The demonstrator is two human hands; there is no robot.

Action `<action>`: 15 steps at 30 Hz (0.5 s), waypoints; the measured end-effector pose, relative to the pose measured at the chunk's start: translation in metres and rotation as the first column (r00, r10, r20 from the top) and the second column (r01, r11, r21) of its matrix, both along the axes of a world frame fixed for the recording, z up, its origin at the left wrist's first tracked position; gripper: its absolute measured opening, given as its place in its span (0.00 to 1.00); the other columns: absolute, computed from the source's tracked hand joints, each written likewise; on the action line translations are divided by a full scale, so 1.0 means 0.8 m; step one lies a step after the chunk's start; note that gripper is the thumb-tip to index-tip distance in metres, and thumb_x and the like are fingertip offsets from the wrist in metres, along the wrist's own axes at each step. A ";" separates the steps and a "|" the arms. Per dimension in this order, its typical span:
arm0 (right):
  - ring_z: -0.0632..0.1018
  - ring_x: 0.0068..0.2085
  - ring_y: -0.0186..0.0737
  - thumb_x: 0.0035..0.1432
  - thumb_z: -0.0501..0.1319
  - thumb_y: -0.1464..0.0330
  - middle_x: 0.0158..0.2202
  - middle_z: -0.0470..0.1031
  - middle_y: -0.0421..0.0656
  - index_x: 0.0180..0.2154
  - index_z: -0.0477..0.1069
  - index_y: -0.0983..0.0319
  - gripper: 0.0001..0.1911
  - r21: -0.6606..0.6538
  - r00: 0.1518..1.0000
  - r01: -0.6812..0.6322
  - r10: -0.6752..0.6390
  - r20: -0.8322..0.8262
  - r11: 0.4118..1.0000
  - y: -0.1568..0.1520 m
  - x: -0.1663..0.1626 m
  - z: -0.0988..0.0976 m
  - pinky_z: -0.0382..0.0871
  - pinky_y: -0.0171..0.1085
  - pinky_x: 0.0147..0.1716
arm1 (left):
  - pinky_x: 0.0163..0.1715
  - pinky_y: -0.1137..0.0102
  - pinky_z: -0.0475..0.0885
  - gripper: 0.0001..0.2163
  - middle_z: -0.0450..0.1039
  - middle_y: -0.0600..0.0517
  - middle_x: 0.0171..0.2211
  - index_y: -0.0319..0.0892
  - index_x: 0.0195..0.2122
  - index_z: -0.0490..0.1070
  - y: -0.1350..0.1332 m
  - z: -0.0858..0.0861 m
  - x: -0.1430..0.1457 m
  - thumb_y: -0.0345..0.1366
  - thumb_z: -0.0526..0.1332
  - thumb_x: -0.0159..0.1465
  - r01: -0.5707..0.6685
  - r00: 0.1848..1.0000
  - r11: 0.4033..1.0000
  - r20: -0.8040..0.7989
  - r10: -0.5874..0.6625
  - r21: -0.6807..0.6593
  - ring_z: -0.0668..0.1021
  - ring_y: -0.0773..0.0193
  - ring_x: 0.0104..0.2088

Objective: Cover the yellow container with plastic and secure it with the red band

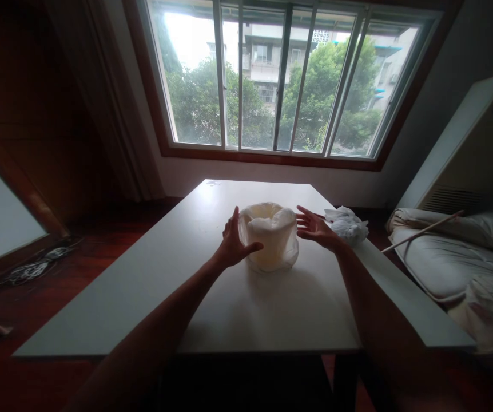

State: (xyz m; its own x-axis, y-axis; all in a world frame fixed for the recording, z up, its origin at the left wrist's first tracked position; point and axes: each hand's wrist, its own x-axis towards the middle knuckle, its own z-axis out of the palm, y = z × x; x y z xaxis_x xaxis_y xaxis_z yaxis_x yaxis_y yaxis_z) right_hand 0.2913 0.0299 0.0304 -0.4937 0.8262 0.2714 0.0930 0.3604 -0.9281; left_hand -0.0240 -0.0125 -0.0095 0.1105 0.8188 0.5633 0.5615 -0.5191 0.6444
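One left hand (232, 245), spread wide; one right hand (318, 230), likewise wide; a bag-lined container (271, 245) between them.

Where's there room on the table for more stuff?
There's bare table left of the left arm, and between the tub and near edge. It's crowded around the tub, between the left hand and right hand, and by the white bag.

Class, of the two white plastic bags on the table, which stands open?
The bag between the left hand and right hand, open on top; the other bag lies crumpled near the right edge of the table.
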 end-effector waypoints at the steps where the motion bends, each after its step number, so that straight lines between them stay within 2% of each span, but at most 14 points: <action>1: 0.72 0.61 0.53 0.50 0.72 0.58 0.65 0.63 0.55 0.69 0.51 0.56 0.51 0.002 1.000 -0.010 0.010 -0.014 1.000 -0.002 -0.005 0.000 0.71 0.52 0.57 | 0.63 0.38 0.53 0.62 0.46 0.32 0.69 0.47 0.72 0.28 -0.002 -0.002 0.008 0.57 0.72 0.49 -0.003 1.000 1.000 0.027 0.003 0.021 0.55 0.33 0.67; 5: 0.76 0.55 0.52 0.49 0.73 0.58 0.56 0.74 0.50 0.59 0.66 0.60 0.38 0.049 0.999 -0.031 0.030 0.031 0.998 0.001 -0.030 -0.018 0.74 0.50 0.53 | 0.60 0.39 0.59 0.66 0.43 0.32 0.70 0.48 0.71 0.22 -0.001 -0.017 0.030 0.54 0.74 0.48 0.072 0.986 0.997 0.146 -0.076 0.034 0.57 0.34 0.67; 8: 0.78 0.51 0.53 0.47 0.74 0.59 0.50 0.77 0.50 0.51 0.71 0.62 0.31 0.064 0.999 -0.003 0.000 0.053 0.998 0.010 -0.040 -0.038 0.76 0.49 0.49 | 0.59 0.42 0.63 0.65 0.53 0.33 0.66 0.47 0.71 0.21 0.008 -0.024 0.031 0.51 0.75 0.49 0.186 0.951 0.982 0.258 -0.170 -0.036 0.63 0.37 0.65; 10: 0.79 0.49 0.53 0.47 0.74 0.59 0.48 0.78 0.49 0.49 0.72 0.62 0.29 0.059 0.999 -0.004 0.001 0.053 0.998 0.016 -0.043 -0.049 0.77 0.50 0.48 | 0.59 0.43 0.65 0.63 0.58 0.35 0.64 0.46 0.72 0.26 0.014 -0.025 0.030 0.49 0.75 0.49 0.262 0.923 0.963 0.308 -0.232 -0.062 0.66 0.39 0.63; 12: 0.79 0.49 0.53 0.45 0.75 0.60 0.47 0.78 0.49 0.48 0.72 0.62 0.29 0.067 0.999 -0.004 0.001 0.045 0.998 0.020 -0.047 -0.056 0.77 0.50 0.47 | 0.59 0.45 0.67 0.62 0.57 0.36 0.64 0.46 0.72 0.31 0.017 -0.028 0.030 0.47 0.77 0.47 0.319 0.896 0.948 0.329 -0.299 -0.009 0.66 0.40 0.63; 15: 0.78 0.48 0.53 0.41 0.76 0.63 0.46 0.78 0.48 0.48 0.72 0.62 0.31 0.106 0.998 0.009 -0.015 0.063 0.994 0.020 -0.056 -0.062 0.77 0.50 0.45 | 0.59 0.44 0.66 0.65 0.53 0.36 0.66 0.48 0.71 0.29 0.018 -0.032 0.031 0.46 0.78 0.44 0.310 0.895 0.946 0.304 -0.325 0.100 0.63 0.39 0.64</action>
State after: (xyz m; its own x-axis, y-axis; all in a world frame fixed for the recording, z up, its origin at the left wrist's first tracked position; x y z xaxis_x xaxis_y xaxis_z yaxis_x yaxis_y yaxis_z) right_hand 0.2466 0.0458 -0.0190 -0.5028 0.8006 0.3259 0.1554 0.4546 -0.8770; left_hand 0.0012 0.0022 -0.0351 0.1724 0.7407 0.6493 0.1360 -0.6708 0.7291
